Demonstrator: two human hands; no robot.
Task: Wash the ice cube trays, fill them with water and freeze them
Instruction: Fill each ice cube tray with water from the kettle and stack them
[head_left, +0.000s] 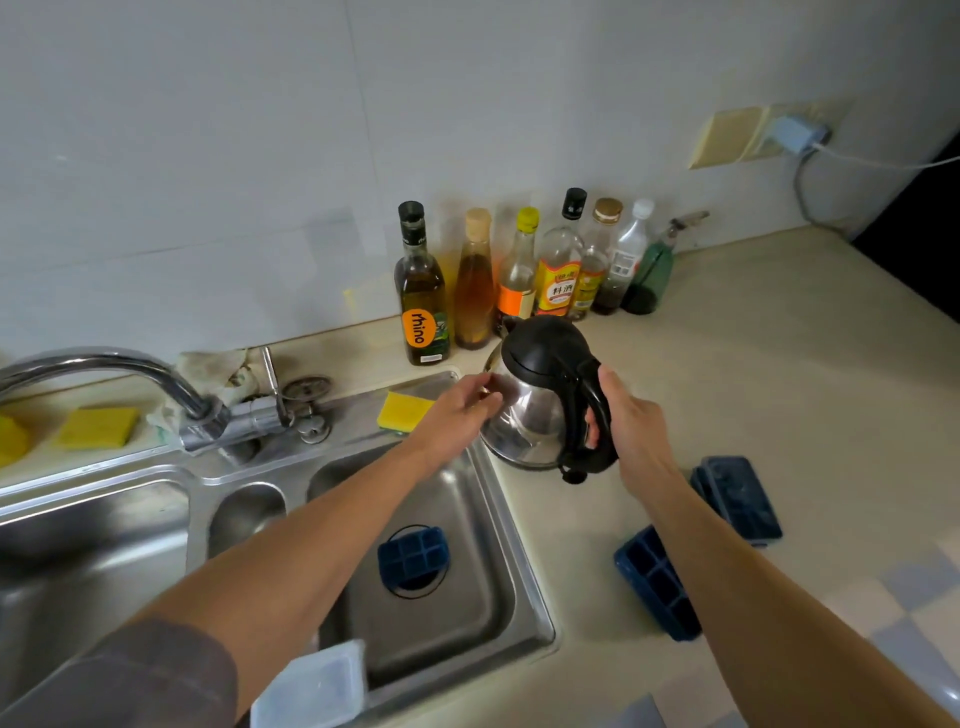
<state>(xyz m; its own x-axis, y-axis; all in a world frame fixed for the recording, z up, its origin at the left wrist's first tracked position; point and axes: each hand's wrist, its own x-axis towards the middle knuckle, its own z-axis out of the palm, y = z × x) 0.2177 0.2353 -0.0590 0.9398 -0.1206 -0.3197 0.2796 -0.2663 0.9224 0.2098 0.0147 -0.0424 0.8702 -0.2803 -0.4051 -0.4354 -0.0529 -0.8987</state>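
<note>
Your right hand (629, 415) grips the kettle (535, 415) by its handle; your left hand (462, 410), fingers relaxed, steadies its steel side, likely for filling the ice tray (657, 582) nearby

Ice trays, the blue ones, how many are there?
3. The sink tray lies in the right sink basin; the nearer tray and the farther tray sit on the counter. Others may be hidden.
</note>
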